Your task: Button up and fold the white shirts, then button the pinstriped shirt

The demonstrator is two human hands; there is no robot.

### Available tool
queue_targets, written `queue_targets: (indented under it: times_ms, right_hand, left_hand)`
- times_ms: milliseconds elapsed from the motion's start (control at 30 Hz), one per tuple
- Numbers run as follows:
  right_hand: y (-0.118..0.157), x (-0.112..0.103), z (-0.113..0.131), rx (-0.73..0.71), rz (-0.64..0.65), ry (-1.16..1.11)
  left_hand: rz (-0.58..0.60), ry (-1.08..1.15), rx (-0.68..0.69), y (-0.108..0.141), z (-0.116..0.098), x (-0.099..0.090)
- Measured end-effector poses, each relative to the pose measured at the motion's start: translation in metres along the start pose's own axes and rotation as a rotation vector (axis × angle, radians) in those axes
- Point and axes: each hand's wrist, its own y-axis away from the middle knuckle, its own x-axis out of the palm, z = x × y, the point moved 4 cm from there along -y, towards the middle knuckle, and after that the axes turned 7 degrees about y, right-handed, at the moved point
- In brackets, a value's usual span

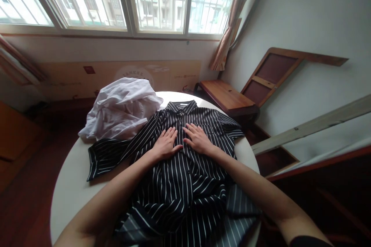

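A black shirt with white stripes (176, 177) lies front up on a round white table (69, 185), its collar at the far side. My left hand (166, 142) rests flat on the chest, left of the button line, fingers stretched out. Mirroring it on the other side, my right hand (198, 139) also lies flat on the cloth. Neither hand grips anything. One sleeve reaches out to the left across the table; the other bends off toward the right edge. Below my hands the lower part of the shirt is wrinkled and bunched, and it spreads to the near edge.
A heap of white cloth (121, 108) sits at the table's far left, beside the shirt. Beyond the table to the right stands a wooden bench (226, 94), with a wooden panel (269, 73) leaning against the wall. Barred windows and curtains (226, 46) line the back.
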Motion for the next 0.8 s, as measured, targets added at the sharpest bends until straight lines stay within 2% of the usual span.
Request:
queue_targets:
  times_ms: [100,233,300,400,533,667,800]
  right_hand:
    - [0.019,0.006,0.004,-0.066,0.090,0.013]
    - [0.028,0.000,-0.006,-0.071,0.074,-0.050]
    - [0.027,-0.007,-0.010,-0.029,0.035,-0.135]
    - [0.021,-0.021,-0.010,0.127,-0.067,-0.219]
    - [0.002,-0.030,0.007,0.293,-0.141,-0.130]
    - [-0.022,-0.021,0.032,0.338,-0.098,-0.020]
    - [-0.032,-0.010,0.042,0.379,-0.018,0.069]
  left_hand:
    - [0.058,-0.012,0.010,0.008,0.009,-0.002]
    - [0.102,-0.005,0.019,0.009,0.014,-0.007]
    - [0.101,0.005,0.018,0.009,0.013,-0.008]
    - [0.067,0.013,0.006,0.008,0.008,-0.013]
    - [-0.064,0.009,-0.052,-0.001,0.001,-0.024]
    - [-0.124,0.026,-0.185,-0.014,0.001,-0.026]
    - [-0.169,0.114,-0.205,-0.018,0.001,-0.023]
